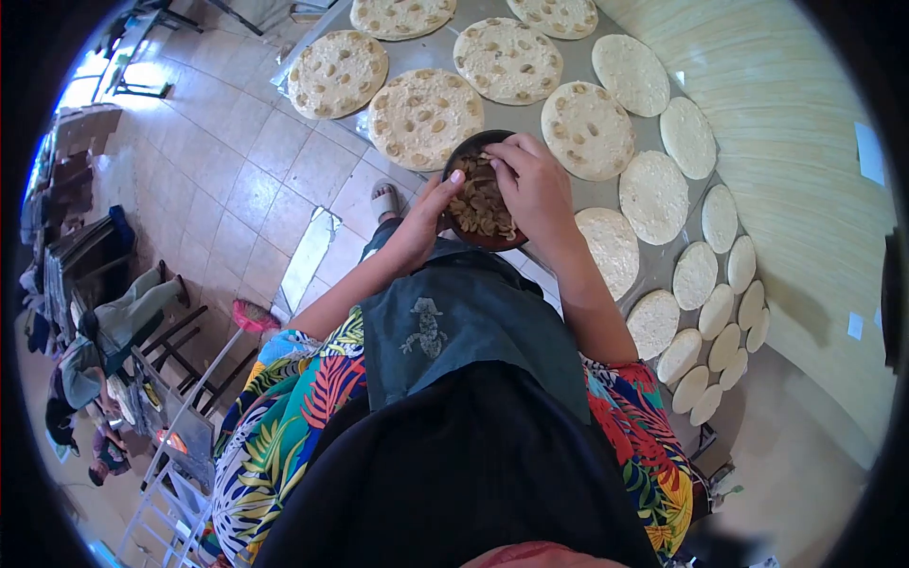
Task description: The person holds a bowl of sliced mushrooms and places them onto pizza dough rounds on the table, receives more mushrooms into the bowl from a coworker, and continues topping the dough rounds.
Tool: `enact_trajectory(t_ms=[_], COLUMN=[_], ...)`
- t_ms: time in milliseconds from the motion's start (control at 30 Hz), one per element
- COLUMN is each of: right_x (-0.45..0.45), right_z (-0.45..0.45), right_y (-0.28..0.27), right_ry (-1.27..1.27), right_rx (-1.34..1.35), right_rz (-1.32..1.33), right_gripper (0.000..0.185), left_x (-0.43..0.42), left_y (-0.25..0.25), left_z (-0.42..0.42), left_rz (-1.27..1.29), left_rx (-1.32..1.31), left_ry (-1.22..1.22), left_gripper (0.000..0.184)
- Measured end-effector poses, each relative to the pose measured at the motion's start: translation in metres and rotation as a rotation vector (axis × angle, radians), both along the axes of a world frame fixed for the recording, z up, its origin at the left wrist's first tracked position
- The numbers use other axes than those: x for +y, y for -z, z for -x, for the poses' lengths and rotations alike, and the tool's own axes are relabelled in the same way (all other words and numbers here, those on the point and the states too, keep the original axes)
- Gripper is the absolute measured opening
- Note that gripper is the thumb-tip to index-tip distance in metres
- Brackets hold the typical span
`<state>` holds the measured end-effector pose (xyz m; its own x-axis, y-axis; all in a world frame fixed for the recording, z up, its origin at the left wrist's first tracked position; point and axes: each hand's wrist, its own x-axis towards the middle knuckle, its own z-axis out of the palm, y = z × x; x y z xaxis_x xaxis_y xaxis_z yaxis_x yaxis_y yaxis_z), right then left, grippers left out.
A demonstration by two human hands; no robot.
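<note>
A dark round bowl (461, 229) full of brown, flat oval pieces (481, 204) is held in front of my apron. My left hand (426, 216) grips the bowl's left side, its thumb over the rim. Over the right part of the bowl, my right hand (536, 185) has its fingers bent and drawn together among the pieces; what lies between the fingertips is too small to make out. Just beyond the bowl lies a pale round disc (426, 109) dotted with similar oval pieces. Another dotted disc (588, 131) lies to the right of it.
The grey table (595, 197) carries many pale discs; plain ones (653, 197) run down its right side. A patterned wall (772, 133) borders it. On the left are floor tiles (254, 204), a broom (251, 317) and other people (109, 445) near dark furniture.
</note>
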<state>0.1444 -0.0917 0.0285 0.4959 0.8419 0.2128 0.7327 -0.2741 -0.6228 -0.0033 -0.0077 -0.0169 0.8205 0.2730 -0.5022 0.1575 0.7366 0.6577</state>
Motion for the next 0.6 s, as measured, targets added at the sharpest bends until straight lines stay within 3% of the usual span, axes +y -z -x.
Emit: enact_trajectory(t_ms=[67, 133, 200, 267, 300, 433, 500, 600], right_x=[-0.004, -0.008, -0.015, -0.026, -0.034, -0.069, -0.091, -0.105], right_z=[-0.004, -0.005, -0.013, -0.026, -0.036, -0.079, -0.109, -0.122], right_y=[-0.002, -0.012, -0.006, 0.014, 0.009, 0.026, 0.074, 0.102], right_ry=[0.015, 0.031, 0.051, 0.115, 0.188, 0.409, 0.557, 0.64], right_rx=[0.053, 0.375, 0.4, 0.735, 0.822, 0.752, 0.463, 0.219], right_rz=[-0.032, -0.057, -0.05, -0.26, -0.224, -0.208, -0.03, 0.1], right_gripper=[0.011, 0.01, 0.008, 0.009, 0.011, 0.014, 0.016, 0.016], left_x=[0.001, 0.001, 0.002, 0.002, 0.002, 0.003, 0.003, 0.004], left_y=[-0.001, -0.008, -0.007, -0.006, -0.01, -0.006, -0.009, -0.007], left_z=[-0.002, -0.003, -0.001, 0.0, 0.0, 0.003, 0.002, 0.004], left_rz=[-0.024, -0.037, -0.03, -0.006, -0.028, -0.064, -0.041, -0.024], left_rx=[0.046, 0.048, 0.03, 0.009, 0.017, 0.033, 0.026, 0.024], left_ry=[0.001, 0.003, 0.002, 0.024, 0.002, -0.056, -0.048, -0.043], left_gripper=[0.061, 0.061, 0.061, 0.062, 0.062, 0.061, 0.062, 0.063])
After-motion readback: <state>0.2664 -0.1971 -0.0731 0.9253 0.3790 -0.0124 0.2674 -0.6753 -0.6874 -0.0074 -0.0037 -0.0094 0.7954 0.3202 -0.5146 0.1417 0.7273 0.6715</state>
